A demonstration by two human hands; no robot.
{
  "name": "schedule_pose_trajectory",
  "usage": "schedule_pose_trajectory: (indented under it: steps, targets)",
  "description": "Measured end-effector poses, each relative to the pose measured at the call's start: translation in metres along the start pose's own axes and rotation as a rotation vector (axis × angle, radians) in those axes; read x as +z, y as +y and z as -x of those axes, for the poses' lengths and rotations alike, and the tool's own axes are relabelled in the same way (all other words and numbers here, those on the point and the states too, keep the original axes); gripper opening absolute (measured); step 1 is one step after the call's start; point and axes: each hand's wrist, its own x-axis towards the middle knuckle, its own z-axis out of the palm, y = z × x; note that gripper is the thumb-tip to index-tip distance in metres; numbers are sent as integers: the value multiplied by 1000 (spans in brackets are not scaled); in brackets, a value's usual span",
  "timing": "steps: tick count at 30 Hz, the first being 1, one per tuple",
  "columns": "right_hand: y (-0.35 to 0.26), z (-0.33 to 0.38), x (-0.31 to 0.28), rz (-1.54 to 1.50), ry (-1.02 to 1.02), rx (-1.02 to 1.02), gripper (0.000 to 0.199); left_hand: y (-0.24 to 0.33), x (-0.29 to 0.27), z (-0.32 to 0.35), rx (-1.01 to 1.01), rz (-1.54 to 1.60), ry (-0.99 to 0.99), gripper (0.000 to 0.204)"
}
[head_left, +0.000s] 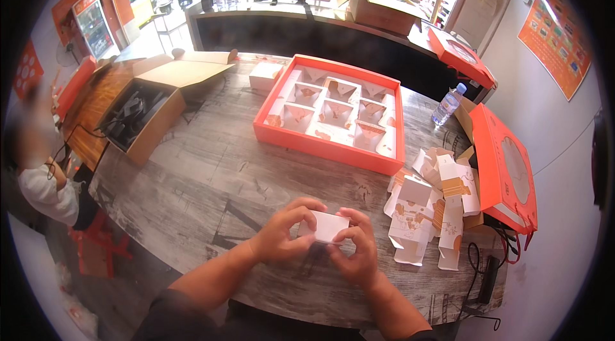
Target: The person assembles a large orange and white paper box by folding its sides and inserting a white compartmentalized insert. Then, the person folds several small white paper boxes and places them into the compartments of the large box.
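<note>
Between my two hands, above the near part of the table, is a small white paper box point(329, 226). My left hand point(286, 231) grips its left side, thumb and fingers curled round it. On the right side my right hand point(356, 248) pinches it with bent fingers. The box's underside is hidden. Beyond my hands stands a large red gift box point(333, 153) with white dividers and several small white boxes inside. Another small white box point(265, 76) is at its far left corner. To the right lies a pile of flattened printed white boxes point(416, 216).
A red box lid with a round window point(509, 168) leans at the right, beside a water bottle point(448, 105). An open cardboard box point(157, 126) holding black items stands left. A power strip point(490, 280) with cables lies at the right edge. A person point(48, 181) is at the far left.
</note>
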Motion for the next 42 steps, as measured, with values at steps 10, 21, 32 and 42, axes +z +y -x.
schedule_pose_trajectory:
  steps: [10, 21, 32, 42]
  targets:
    - [1, -6, -2, 86, -9, -137, 58, 3, -31, -1, -230, 42, -116, 38]
    - [-20, -7, 3, 207, -167, -375, 50, 46, -68, -10, -341, -281, -415, 54]
    - [-7, -2, 3, 165, -46, -147, 72, -21, -244, -85, -127, -1046, 67, 40]
    - [4, 6, 4, 101, -86, 22, 71, -130, -282, -145, -369, -1086, -165, 41]
